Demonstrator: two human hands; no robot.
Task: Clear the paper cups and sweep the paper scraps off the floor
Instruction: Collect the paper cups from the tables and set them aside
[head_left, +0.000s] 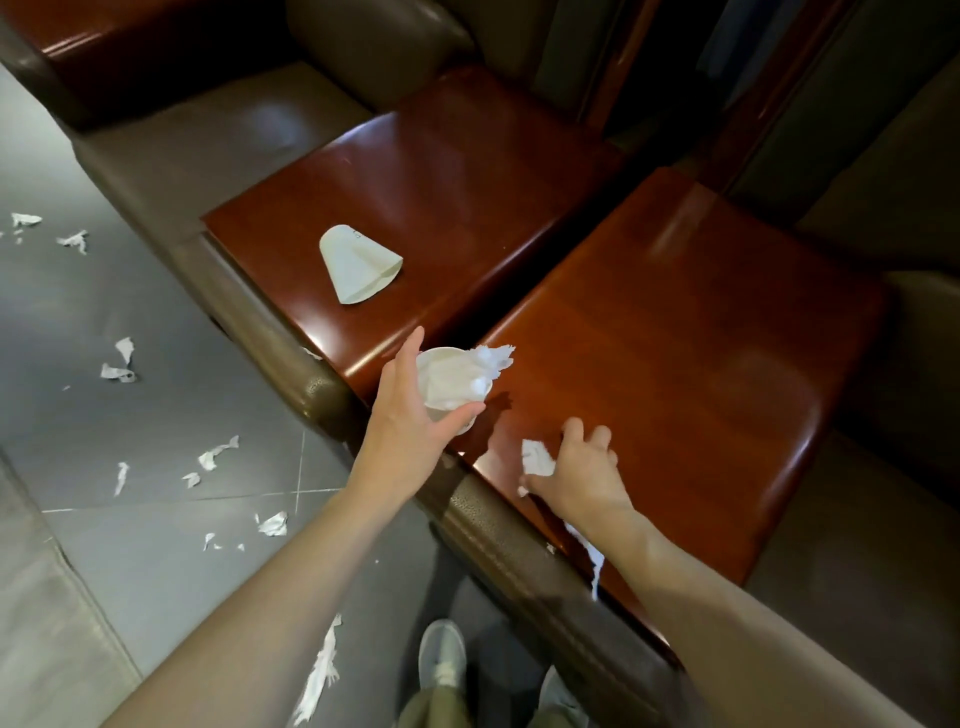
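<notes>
Right hand (576, 467) pinches scrap (537, 458); left hand (410, 415) grips stuffed paper cup (449, 382).

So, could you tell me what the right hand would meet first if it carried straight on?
Probably the paper-filled cup in the left hand, just ahead of the right hand and its paper scrap; depth is unclear.

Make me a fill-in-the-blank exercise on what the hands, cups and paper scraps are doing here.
1. The left hand grips a cup stuffed with ____.
2. The right hand pinches a scrap coloured ____.
3. A second cup lies ____ on the far tabletop.
4. More scraps litter the floor to the person's ____.
Missing words: paper; white; flattened; left.
</notes>
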